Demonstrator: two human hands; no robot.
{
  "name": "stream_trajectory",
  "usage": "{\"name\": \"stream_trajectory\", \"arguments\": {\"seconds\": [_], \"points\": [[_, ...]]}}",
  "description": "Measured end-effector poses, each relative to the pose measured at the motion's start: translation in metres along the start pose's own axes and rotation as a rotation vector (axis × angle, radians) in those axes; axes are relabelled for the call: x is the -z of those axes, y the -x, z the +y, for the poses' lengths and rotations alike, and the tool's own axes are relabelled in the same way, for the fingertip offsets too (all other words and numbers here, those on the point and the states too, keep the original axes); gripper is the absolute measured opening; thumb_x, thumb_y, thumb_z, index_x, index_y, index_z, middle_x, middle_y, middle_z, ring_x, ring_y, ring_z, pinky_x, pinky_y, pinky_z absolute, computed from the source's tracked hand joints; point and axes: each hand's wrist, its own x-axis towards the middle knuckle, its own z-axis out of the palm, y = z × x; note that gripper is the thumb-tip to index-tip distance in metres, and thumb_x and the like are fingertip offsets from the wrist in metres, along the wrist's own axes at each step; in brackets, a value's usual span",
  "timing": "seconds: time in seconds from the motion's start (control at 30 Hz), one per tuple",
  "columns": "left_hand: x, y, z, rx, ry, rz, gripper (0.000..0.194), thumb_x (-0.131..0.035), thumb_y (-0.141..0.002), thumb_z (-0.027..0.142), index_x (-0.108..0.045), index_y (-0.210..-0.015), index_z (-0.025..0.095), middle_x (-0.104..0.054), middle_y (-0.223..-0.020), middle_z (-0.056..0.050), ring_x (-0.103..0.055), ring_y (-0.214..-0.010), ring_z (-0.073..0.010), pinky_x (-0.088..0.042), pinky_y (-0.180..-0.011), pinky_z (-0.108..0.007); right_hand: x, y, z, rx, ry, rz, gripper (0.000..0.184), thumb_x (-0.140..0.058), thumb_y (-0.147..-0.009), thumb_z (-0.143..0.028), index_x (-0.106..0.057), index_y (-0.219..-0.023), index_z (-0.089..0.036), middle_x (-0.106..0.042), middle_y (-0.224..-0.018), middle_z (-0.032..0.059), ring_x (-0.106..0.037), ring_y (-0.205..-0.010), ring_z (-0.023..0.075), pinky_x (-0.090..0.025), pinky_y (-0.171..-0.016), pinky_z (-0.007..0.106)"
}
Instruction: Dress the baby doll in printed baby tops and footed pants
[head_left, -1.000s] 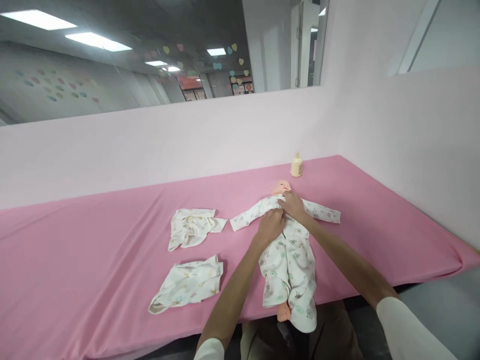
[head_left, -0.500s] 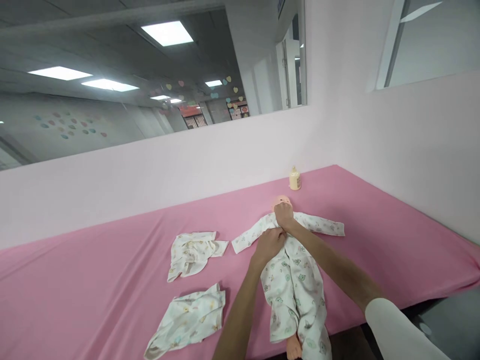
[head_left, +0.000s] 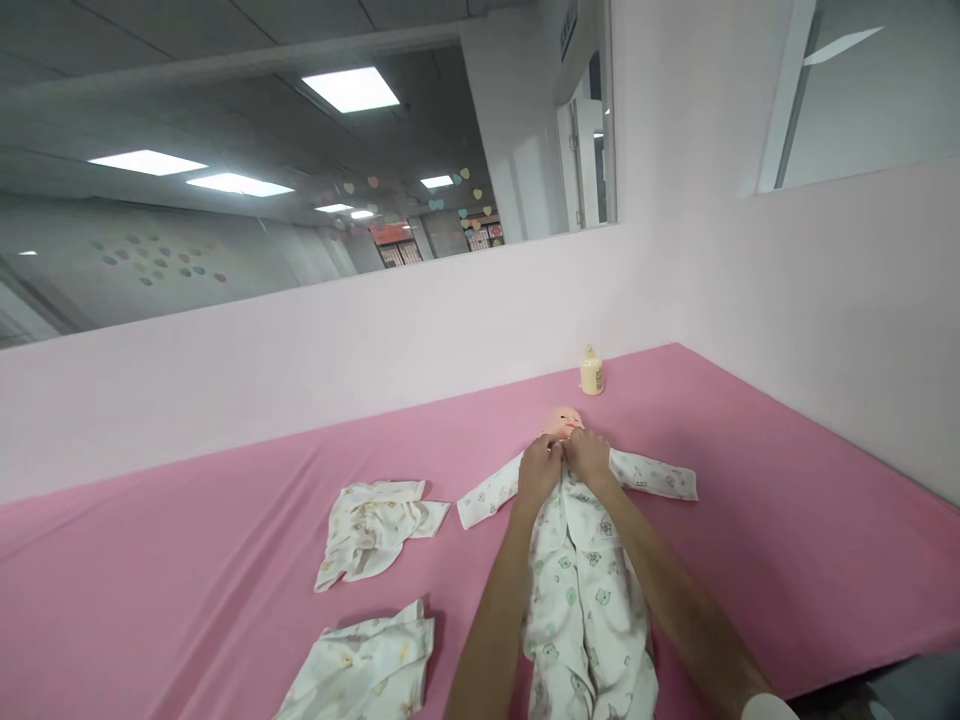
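A baby doll [head_left: 564, 420] lies on its back, dressed in a white printed sleepsuit [head_left: 592, 590] with both sleeves spread out sideways. At the neckline, just below the doll's chin, my left hand [head_left: 540, 468] and my right hand [head_left: 589, 455] pinch the sleepsuit's front edges side by side. The fingers of both hands are closed and almost touch. Below them the front of the suit is parted in a narrow line down the chest. My fingertips partly cover the collar, so any fastener there is hidden.
Left of the doll lie a small printed baby garment [head_left: 375, 530] and a second, folded one [head_left: 367, 665]. Behind the doll's head stands a cream pump bottle [head_left: 592, 372]. A pink sheet [head_left: 225, 560] covers the table, which meets white walls; a large window [head_left: 300, 160] is above.
Both hands have moved up to the collar, my left from the chest and my right off the doll's face and to the right. The doll's face now shows more. The view has tilted slightly upward.
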Motion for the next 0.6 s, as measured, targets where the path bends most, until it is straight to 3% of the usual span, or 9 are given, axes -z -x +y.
{"name": "stream_trajectory", "arguments": {"seconds": [0.13, 0.27, 0.4, 0.6], "points": [[-0.012, -0.012, -0.004, -0.067, -0.121, -0.038, 0.038, -0.041, -0.084, 0.008, -0.063, -0.115, 0.015, -0.062, -0.124, -0.012, -0.054, -0.119, -0.0205, -0.039, -0.104, -0.033, -0.001, -0.009, 0.014, 0.052, -0.123, -0.012, 0.03, -0.042, -0.089, -0.028, -0.069, -0.086, -0.015, -0.07, -0.088, 0.0103, -0.064, -0.081, 0.0193, -0.041, -0.066, 0.026], [-0.016, -0.017, -0.007, -0.092, -0.155, -0.119, 0.037, -0.039, -0.087, 0.011, -0.064, -0.113, 0.017, -0.063, -0.121, -0.011, -0.054, -0.116, -0.0226, -0.04, -0.102, -0.037, -0.001, -0.019, 0.025, 0.156, -0.237, -0.064, 0.03, -0.039, -0.087, -0.028, -0.055, -0.064, -0.018, -0.058, -0.067, 0.0013, -0.054, -0.067, 0.014, -0.034, -0.058, 0.024], [-0.014, -0.021, -0.008, -0.106, -0.091, -0.132, 0.036, -0.04, -0.085, 0.011, -0.065, -0.11, 0.019, -0.064, -0.116, -0.009, -0.056, -0.109, -0.0203, -0.043, -0.097, -0.033, 0.004, -0.02, 0.027, 0.223, -0.323, -0.092, 0.024, -0.039, -0.083, -0.023, -0.039, -0.059, -0.021, -0.043, -0.06, -0.003, -0.044, -0.061, 0.0121, -0.03, -0.054, 0.024], [-0.008, -0.019, -0.006, -0.079, -0.124, -0.117, 0.022, -0.04, -0.083, 0.013, -0.062, -0.085, 0.015, -0.065, -0.1, -0.012, -0.058, -0.096, -0.0222, -0.044, -0.087, -0.033, 0.013, -0.015, 0.029, 0.318, -0.356, -0.124, 0.028, -0.039, -0.08, -0.015, -0.027, -0.056, -0.022, -0.03, -0.057, -0.0042, -0.035, -0.057, 0.0117, -0.028, -0.056, 0.025]]}}
